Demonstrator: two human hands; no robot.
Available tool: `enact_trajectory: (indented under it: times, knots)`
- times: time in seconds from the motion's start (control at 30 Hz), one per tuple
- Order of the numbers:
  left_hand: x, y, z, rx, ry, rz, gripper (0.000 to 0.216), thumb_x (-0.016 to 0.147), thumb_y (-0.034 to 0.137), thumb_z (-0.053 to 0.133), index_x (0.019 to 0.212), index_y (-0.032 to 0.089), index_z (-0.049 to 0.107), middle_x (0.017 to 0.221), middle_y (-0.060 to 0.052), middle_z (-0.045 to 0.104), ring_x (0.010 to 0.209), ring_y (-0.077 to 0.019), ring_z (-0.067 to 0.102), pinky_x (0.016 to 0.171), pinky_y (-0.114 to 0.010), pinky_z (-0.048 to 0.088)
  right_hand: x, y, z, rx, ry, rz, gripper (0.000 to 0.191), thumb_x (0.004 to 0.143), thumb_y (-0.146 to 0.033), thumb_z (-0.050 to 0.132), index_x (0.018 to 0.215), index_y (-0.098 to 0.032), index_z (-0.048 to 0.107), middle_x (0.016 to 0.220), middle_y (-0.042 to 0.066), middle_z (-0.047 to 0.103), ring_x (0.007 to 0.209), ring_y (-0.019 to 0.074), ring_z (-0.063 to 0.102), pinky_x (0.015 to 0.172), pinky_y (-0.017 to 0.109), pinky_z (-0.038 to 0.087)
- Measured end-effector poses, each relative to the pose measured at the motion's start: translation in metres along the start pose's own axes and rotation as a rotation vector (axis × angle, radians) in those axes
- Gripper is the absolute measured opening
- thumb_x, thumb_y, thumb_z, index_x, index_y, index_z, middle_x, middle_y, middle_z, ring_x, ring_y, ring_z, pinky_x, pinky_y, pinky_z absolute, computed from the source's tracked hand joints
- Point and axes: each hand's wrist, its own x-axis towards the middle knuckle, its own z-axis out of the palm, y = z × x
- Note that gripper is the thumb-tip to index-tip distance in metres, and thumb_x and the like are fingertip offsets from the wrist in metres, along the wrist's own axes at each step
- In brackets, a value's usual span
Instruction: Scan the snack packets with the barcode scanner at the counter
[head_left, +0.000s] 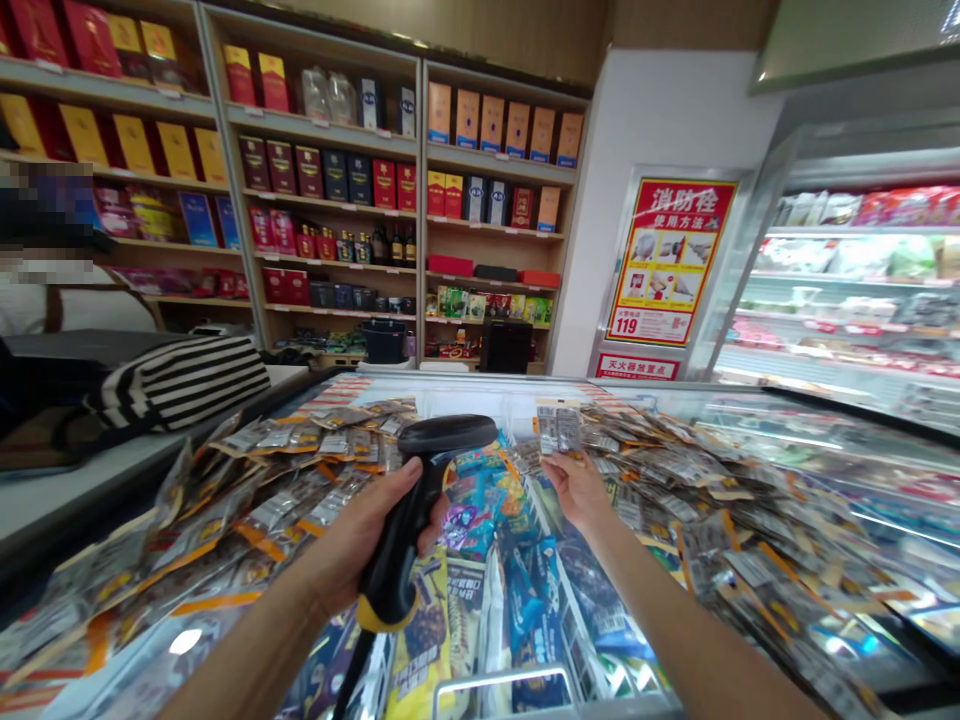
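My left hand (358,540) is wrapped round the grip of a black barcode scanner (420,500) with a yellow band near its base; the scanner head points right. My right hand (577,490) holds up a small silvery snack packet (559,428) by its lower edge, its back with printed labels facing me, just right of the scanner head. Both hands hover over a glass-topped chest freezer (495,400). Piles of similar small packets (300,470) lie on the glass to the left, and more packets (712,500) to the right.
Colourful frozen snack bags (517,590) show through the freezer glass. A striped bag (176,380) rests on a counter at left, beside a person whose face is blurred. Wooden shelves (337,200) of boxed goods line the back wall. A refrigerated display case (862,290) stands right.
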Motion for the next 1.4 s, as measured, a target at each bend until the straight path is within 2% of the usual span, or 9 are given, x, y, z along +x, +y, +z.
enact_trajectory:
  times: [0.33, 0.6, 0.83, 1.0, 1.07, 1.17, 1.23, 1.33, 1.4]
  knots:
    - [-0.001, -0.001, 0.002, 0.007, -0.031, 0.008, 0.029, 0.075, 0.039, 0.039, 0.076, 0.013, 0.053, 0.058, -0.001, 0.050, 0.045, -0.0069, 0.044, 0.043, -0.019, 0.032, -0.002, 0.002, 0.001, 0.002, 0.001, -0.028, 0.039, 0.045, -0.001, 0.060, 0.074, -0.022, 0.043, 0.049, -0.011, 0.056, 0.052, 0.0073, 0.057, 0.058, 0.022, 0.049]
    - [0.001, 0.007, -0.003, 0.028, 0.089, 0.038, 0.031, 0.072, 0.040, 0.044, 0.087, 0.013, 0.052, 0.057, 0.000, 0.051, 0.043, -0.0063, 0.044, 0.041, -0.018, 0.035, -0.003, 0.001, 0.001, -0.086, -0.027, -0.004, 0.041, 0.045, -0.008, 0.062, 0.079, -0.022, 0.043, 0.049, -0.012, 0.056, 0.050, 0.0073, 0.055, 0.060, 0.023, 0.048]
    - [-0.003, 0.029, -0.014, 0.046, 0.275, 0.054, 0.029, 0.070, 0.039, 0.047, 0.085, 0.014, 0.051, 0.055, 0.001, 0.052, 0.040, -0.0060, 0.044, 0.035, -0.016, 0.036, -0.016, 0.006, 0.018, -0.396, -0.086, -0.020, 0.045, 0.049, -0.012, 0.060, 0.091, -0.019, 0.046, 0.048, -0.008, 0.053, 0.043, 0.0092, 0.053, 0.043, 0.023, 0.047]
    - [-0.023, 0.038, -0.025, 0.102, 0.390, 0.075, 0.025, 0.068, 0.037, 0.050, 0.079, 0.014, 0.052, 0.054, 0.000, 0.053, 0.040, -0.0070, 0.047, 0.035, -0.016, 0.038, -0.021, 0.036, 0.044, -0.508, -0.131, -0.007, 0.051, 0.052, -0.010, 0.056, 0.102, -0.018, 0.045, 0.044, -0.010, 0.048, 0.036, 0.0087, 0.050, 0.040, 0.024, 0.047]
    - [-0.035, 0.040, -0.033, 0.141, 0.461, 0.070, 0.025, 0.067, 0.036, 0.052, 0.077, 0.014, 0.052, 0.052, 0.000, 0.053, 0.040, -0.0075, 0.047, 0.033, -0.016, 0.037, -0.021, 0.052, 0.059, -0.586, -0.130, 0.014, 0.048, 0.057, -0.012, 0.052, 0.104, -0.017, 0.044, 0.048, -0.008, 0.051, 0.039, 0.0094, 0.052, 0.041, 0.024, 0.047]
    - [-0.050, 0.042, -0.047, 0.163, 0.509, 0.011, 0.027, 0.066, 0.041, 0.052, 0.075, 0.015, 0.052, 0.048, 0.001, 0.051, 0.038, -0.0085, 0.046, 0.032, -0.018, 0.037, -0.019, 0.079, 0.082, -0.935, -0.145, -0.064, 0.037, 0.068, -0.018, 0.042, 0.105, -0.016, 0.044, 0.069, 0.001, 0.059, 0.051, 0.0117, 0.057, 0.044, 0.024, 0.047]
    - [-0.056, 0.043, -0.055, 0.155, 0.504, -0.033, 0.025, 0.066, 0.039, 0.052, 0.074, 0.016, 0.052, 0.048, 0.002, 0.052, 0.039, -0.0085, 0.046, 0.034, -0.018, 0.037, -0.019, 0.095, 0.097, -1.171, -0.181, -0.137, 0.029, 0.071, -0.020, 0.039, 0.097, -0.015, 0.050, 0.078, 0.006, 0.061, 0.063, 0.0151, 0.059, 0.051, 0.026, 0.047]
    - [-0.060, 0.040, -0.058, 0.126, 0.514, -0.045, 0.021, 0.066, 0.036, 0.054, 0.070, 0.016, 0.051, 0.050, 0.003, 0.054, 0.042, -0.0077, 0.047, 0.037, -0.016, 0.037, -0.023, 0.107, 0.114, -1.301, -0.229, -0.209, 0.022, 0.068, -0.020, 0.045, 0.086, -0.016, 0.056, 0.086, 0.008, 0.061, 0.084, 0.0202, 0.055, 0.070, 0.029, 0.042]
    - [-0.058, 0.038, -0.053, 0.117, 0.513, -0.028, 0.020, 0.066, 0.036, 0.054, 0.069, 0.017, 0.051, 0.049, 0.003, 0.054, 0.042, -0.0076, 0.047, 0.036, -0.016, 0.036, -0.026, 0.104, 0.119, -1.452, -0.290, -0.287, 0.027, 0.068, -0.025, 0.046, 0.093, -0.017, 0.054, 0.091, 0.008, 0.060, 0.090, 0.0206, 0.052, 0.075, 0.029, 0.039]
